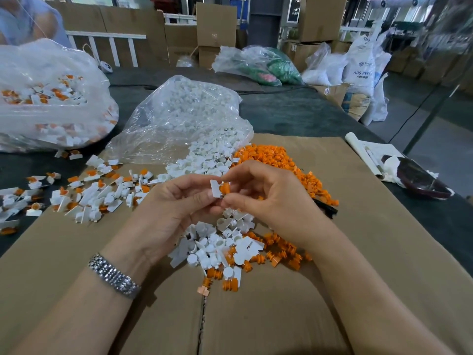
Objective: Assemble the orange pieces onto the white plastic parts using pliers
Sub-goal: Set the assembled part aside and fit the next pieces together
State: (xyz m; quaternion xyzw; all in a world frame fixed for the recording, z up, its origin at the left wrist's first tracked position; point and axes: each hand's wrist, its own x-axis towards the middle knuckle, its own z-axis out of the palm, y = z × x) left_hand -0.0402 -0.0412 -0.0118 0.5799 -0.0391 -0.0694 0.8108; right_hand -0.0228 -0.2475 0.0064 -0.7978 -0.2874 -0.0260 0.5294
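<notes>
Hands meet at frame centre: left hand [176, 201] pinches white plastic part [215, 188], right hand [266, 193] pinches orange piece [225, 188] against it. Advice: keep white part steady, line up orange piece squarely, press in straight. Black handles, likely pliers [326, 207], lie unused just right of right hand, partly hidden. Loose white-and-orange pile [230, 247] sits below hands; finished pieces [87, 196] scattered centre left; bag of white parts [184, 116] above.

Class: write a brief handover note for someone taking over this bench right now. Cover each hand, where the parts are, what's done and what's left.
Left hand pinches a white part; right hand presses an orange piece against it.
Loose white parts lie below the hands, the orange pile beyond them.
Done: assembled pieces on the left.
Left: many loose parts. A dark tool, maybe the pliers, lies unused.
</notes>
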